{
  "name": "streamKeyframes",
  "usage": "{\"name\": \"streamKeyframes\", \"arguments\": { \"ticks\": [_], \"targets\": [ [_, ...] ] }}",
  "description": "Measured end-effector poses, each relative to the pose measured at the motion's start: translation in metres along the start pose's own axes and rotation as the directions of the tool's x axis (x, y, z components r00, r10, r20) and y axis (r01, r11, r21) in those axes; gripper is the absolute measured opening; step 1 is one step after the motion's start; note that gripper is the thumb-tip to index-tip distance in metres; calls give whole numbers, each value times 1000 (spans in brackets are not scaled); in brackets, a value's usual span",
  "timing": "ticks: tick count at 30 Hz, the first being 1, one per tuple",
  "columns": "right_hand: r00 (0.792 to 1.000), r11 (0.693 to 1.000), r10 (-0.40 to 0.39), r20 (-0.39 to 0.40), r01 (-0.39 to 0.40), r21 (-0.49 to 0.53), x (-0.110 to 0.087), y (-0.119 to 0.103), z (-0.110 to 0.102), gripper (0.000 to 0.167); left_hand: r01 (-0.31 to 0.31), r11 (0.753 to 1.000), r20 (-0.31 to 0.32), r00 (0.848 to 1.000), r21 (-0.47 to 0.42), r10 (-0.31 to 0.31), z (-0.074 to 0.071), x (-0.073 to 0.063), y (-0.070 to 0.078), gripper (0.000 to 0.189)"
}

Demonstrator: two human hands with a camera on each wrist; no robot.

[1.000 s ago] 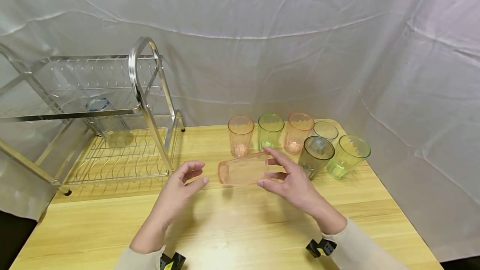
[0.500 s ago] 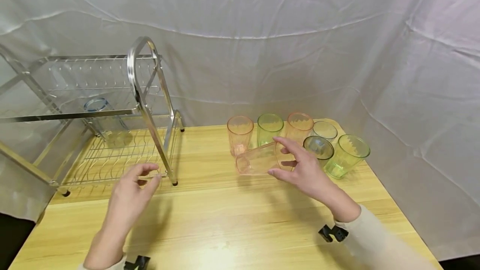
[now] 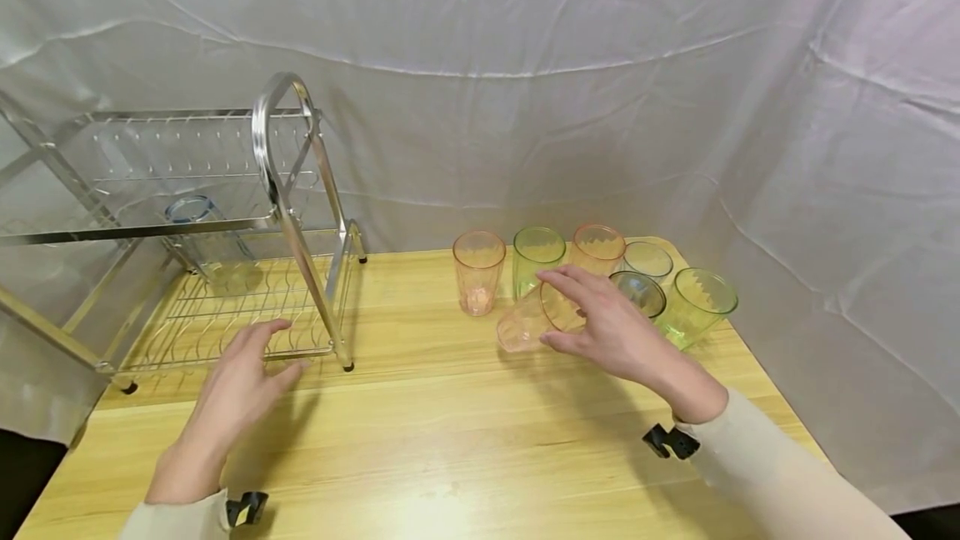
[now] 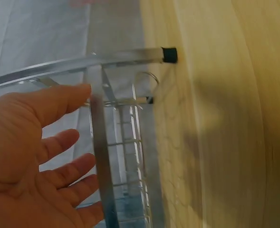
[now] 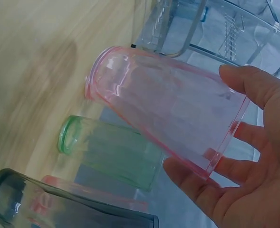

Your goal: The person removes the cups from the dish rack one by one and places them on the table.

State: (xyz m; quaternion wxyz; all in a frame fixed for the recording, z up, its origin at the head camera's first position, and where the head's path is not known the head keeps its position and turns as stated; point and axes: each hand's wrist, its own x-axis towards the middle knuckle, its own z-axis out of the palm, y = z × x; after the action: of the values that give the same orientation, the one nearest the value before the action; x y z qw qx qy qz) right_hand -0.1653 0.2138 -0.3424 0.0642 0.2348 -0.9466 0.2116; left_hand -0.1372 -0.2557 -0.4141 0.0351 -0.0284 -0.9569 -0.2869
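By its rim end, my right hand (image 3: pixel 611 327) grips a clear pink tumbler (image 3: pixel 522 327), thumb on one side and fingers on the other. The tumbler leans with its base down and to the left, close to the tabletop; whether it touches the wood I cannot tell. In the right wrist view, a green tumbler (image 5: pixel 111 149) and a dark grey tumbler (image 5: pixel 73 204) stand beside the held one. My left hand (image 3: pixel 232 390) holds nothing, its fingers spread at the front right corner of the metal dish rack (image 3: pixel 303 265). Contact with the rack is unclear.
Behind and right of the held tumbler stand another pink tumbler (image 3: pixel 478 273), a further pink one (image 3: pixel 600 244), a colourless one (image 3: pixel 651 261) and a yellow-green one (image 3: pixel 696 307). A blue-rimmed tumbler (image 3: pixel 217 252) sits inside the rack. Grey cloth (image 3: pixel 480 132) hangs behind the table.
My left hand has moved left from near the tumbler to the rack. The right hand has carried the pink tumbler rightward, and its base has tipped from nearly level to pointing downward.
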Motion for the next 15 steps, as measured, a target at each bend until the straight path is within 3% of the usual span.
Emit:
{"name": "streamKeyframes", "arguments": {
  "ticks": [4,8,15],
  "targets": [
    [1000,1000,7,9,-7,-12,2,1,0,80,-14,1000,23,1000,14,14,1,7,-6,94],
    [1000,998,5,8,-4,-59,3,3,0,79,-24,999,6,1000,26,24,4,13,-13,108],
    [999,985,-36,-11,34,-168,12,6,-1,75,-23,998,-21,999,63,25,9,22,-19,107]
  ]
}}
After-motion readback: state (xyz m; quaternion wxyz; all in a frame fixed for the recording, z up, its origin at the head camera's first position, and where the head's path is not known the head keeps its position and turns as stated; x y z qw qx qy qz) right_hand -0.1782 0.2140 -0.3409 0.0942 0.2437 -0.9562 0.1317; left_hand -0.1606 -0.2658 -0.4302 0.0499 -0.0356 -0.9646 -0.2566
